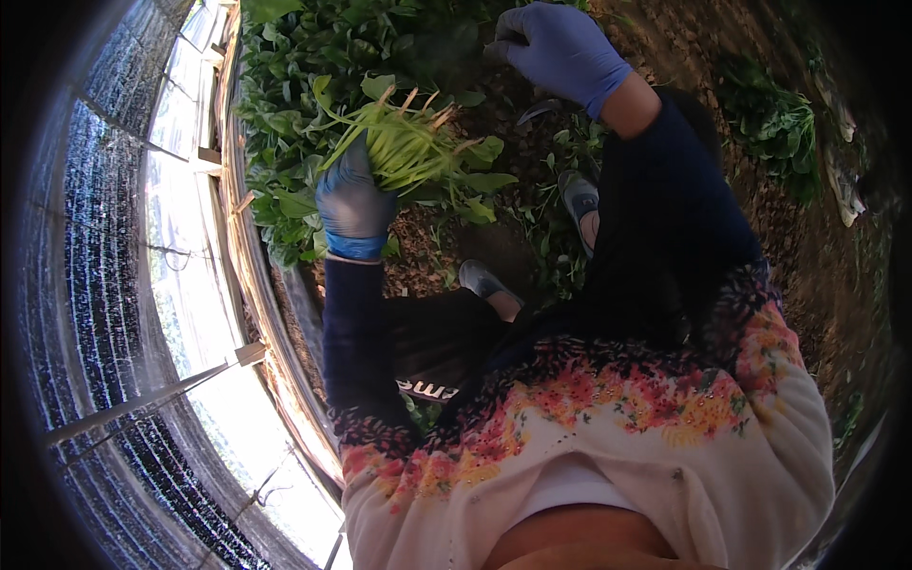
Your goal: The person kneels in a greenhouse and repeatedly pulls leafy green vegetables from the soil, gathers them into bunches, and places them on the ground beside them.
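In a blue glove, my left hand is closed around a bunch of leafy greens, its pale stems and cut root ends turned up and to the right. My right hand, also gloved in blue, is raised at the top, its fingers bent towards the thumb; whether something thin is between them cannot be told. Below it a curved metal blade, perhaps a sickle's, lies on the soil, its handle not visible. Dense leafy plants grow beside and beyond my left hand.
A pile of picked greens lies on the soil at the right. My shoes stand on soil among small weeds. Along the left runs a wooden rail with plastic sheeting and dark netting behind it.
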A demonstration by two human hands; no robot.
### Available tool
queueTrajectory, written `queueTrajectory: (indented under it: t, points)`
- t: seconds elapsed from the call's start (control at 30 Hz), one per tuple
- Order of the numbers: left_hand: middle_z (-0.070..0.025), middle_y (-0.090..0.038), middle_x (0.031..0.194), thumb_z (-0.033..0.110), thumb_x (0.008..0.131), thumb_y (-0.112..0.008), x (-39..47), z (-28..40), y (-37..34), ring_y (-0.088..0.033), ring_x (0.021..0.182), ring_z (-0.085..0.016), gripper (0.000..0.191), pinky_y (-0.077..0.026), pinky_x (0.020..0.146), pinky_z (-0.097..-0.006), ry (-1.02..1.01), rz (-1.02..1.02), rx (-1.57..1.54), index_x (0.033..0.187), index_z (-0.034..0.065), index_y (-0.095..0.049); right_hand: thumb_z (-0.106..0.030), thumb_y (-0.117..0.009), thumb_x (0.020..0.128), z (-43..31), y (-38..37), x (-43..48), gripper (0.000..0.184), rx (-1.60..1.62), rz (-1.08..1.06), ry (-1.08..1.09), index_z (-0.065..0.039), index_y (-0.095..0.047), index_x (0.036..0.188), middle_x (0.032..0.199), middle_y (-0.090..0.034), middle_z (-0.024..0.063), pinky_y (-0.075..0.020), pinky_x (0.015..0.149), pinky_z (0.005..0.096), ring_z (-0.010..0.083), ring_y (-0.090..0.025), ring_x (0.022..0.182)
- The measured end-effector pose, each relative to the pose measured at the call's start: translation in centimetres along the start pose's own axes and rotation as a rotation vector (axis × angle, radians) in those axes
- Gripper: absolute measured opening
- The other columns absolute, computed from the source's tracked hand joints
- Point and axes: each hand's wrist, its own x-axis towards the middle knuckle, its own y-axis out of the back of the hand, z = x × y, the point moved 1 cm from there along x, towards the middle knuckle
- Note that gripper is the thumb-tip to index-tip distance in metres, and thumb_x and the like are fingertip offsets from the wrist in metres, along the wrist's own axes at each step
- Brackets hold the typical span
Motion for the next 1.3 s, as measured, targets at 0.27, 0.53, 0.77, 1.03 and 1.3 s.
queueTrajectory:
  t: [0.27,0.53,0.77,1.03,1.3]
  points:
    - [-0.0182,-0.072,0.101,0.028,0.071,-0.088,0.3,-0.3,0.2,-0.071,0.083,-0.038,0.072,-0.057,0.075,-0.0454,0.058,-0.030,-0.033,0.131,0.0031,-0.057,-0.028,-0.073,0.091,-2.1,-5.5,-2.0,0.025,0.007,0.129,0.574,-0.023,-0.071,0.115,0.113,-0.060,0.0063,-0.0460,0.100,0.0439,0.0271,-0.062,0.107]
    - [-0.0183,-0.073,0.098,0.029,0.066,-0.091,-0.2,-0.1,-0.4,-0.072,0.083,-0.037,0.077,-0.058,0.073,-0.0426,0.035,-0.017,-0.088,0.130,0.0023,-0.057,-0.022,-0.069,0.094,-2.3,-3.7,-0.5,0.014,0.374,0.350,0.328,-0.009,-0.072,0.092,0.087,-0.066,0.0120,-0.0541,0.072,0.0420,0.0295,-0.067,0.082]
    - [-0.0152,-0.075,0.101,0.020,0.065,-0.094,-2.1,-2.3,-0.1,-0.075,0.088,-0.034,0.077,-0.061,0.078,-0.0412,0.128,-0.007,-0.162,0.130,0.0067,-0.057,-0.035,-0.075,0.090,-1.9,-4.0,-1.2,0.034,0.437,-0.135,0.153,-0.004,-0.074,0.104,0.086,-0.073,0.0151,-0.0556,0.076,0.0405,0.0303,-0.071,0.081]
    - [-0.0161,-0.075,0.101,0.023,0.070,-0.093,-2.3,-2.1,-1.7,-0.075,0.086,-0.032,0.072,-0.061,0.078,-0.0400,0.009,0.023,-0.184,0.130,0.0051,-0.057,-0.029,-0.073,0.090,-1.5,-8.8,-0.8,0.034,0.375,-0.253,0.207,0.001,-0.072,0.106,0.086,-0.073,0.0152,-0.0546,0.074,0.0406,0.0296,-0.070,0.078]
    - [-0.0159,-0.074,0.094,0.028,0.068,-0.093,-3.2,-3.5,-1.4,-0.074,0.080,-0.034,0.075,-0.061,0.070,-0.0401,0.113,0.021,-0.134,0.128,0.0010,-0.056,-0.020,-0.074,0.088,0.6,-3.8,0.6,0.014,0.055,0.354,0.274,-0.006,-0.072,0.089,0.077,-0.068,0.0100,-0.0540,0.067,0.0384,0.0269,-0.068,0.074]
